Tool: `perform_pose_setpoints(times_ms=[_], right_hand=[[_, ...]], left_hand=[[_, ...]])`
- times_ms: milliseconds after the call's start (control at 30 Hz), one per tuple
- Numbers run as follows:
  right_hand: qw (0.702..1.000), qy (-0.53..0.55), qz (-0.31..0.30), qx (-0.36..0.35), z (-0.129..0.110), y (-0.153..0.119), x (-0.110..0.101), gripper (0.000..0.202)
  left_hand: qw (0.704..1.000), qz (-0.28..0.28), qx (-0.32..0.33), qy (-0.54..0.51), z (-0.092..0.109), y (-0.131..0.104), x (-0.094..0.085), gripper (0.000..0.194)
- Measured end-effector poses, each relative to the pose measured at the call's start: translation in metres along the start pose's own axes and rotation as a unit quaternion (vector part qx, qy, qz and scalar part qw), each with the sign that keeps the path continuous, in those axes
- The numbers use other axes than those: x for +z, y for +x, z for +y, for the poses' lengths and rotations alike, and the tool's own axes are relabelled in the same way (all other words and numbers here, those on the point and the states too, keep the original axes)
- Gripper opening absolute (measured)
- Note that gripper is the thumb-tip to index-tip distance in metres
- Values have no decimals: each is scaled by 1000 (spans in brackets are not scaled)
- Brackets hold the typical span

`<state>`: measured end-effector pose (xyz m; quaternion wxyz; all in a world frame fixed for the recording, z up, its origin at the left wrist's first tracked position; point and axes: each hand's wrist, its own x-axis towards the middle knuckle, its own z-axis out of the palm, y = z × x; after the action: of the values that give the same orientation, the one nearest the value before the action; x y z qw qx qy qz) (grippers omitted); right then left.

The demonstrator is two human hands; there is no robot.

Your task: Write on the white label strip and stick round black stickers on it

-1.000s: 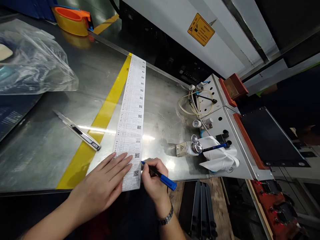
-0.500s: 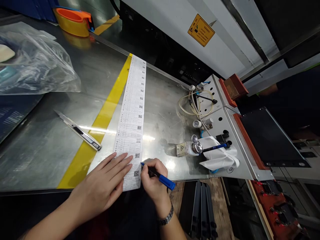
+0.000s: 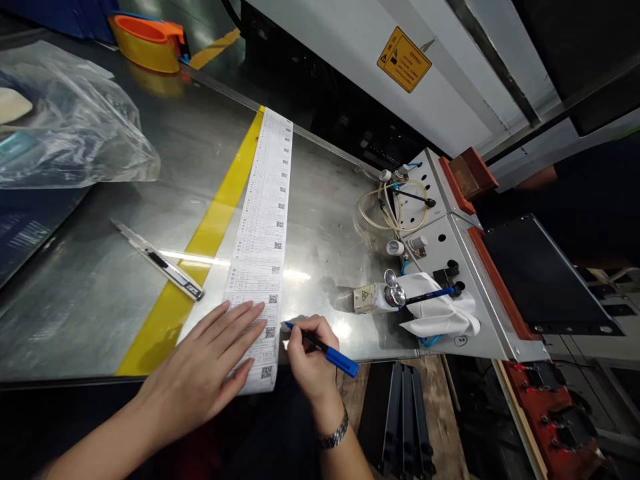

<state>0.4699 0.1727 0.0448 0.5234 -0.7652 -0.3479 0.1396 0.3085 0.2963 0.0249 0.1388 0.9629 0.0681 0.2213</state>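
Note:
A long strip of printed labels [image 3: 257,250] with QR codes runs up the metal table, its near end hanging slightly past the front edge. Flat on the lower part of the strip lies my left hand [image 3: 205,367], fingers stretched out. My right hand [image 3: 313,357] grips a marker pen [image 3: 340,361] with a blue end, its tip just right of the strip's edge. Whether the tip touches anything I cannot tell. To the left of the strip rests a utility knife [image 3: 163,263] with its blade out, beside yellow tape on the table.
A clear plastic bag [image 3: 85,127] lies at the left, and an orange tape dispenser [image 3: 147,43] at the back left. On the right stand a small bottle [image 3: 375,298], a white cloth [image 3: 435,307] and a grey box with gauges [image 3: 435,247] and tubing. Another person's dark sleeve [image 3: 595,193] shows far right.
The label strip has slid toward me, its near end now lower. My right hand has shifted slightly right with the marker pen, whose tip has come away from the strip.

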Motion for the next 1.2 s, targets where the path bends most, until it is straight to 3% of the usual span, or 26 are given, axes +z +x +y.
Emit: perform_pose_setpoints(times_ms=[800, 1033, 1200], right_hand=[[997, -48, -15, -55, -1, 0, 2, 10], [1000, 1, 10, -16, -1, 1, -2, 10], [1000, 6, 15, -7, -1, -1, -2, 10]], left_hand=[[1000, -5, 16, 6, 3, 4, -1, 43], [998, 17, 39, -46, 0, -4, 0, 33], [1000, 1, 16, -23, 0, -2, -2, 45]])
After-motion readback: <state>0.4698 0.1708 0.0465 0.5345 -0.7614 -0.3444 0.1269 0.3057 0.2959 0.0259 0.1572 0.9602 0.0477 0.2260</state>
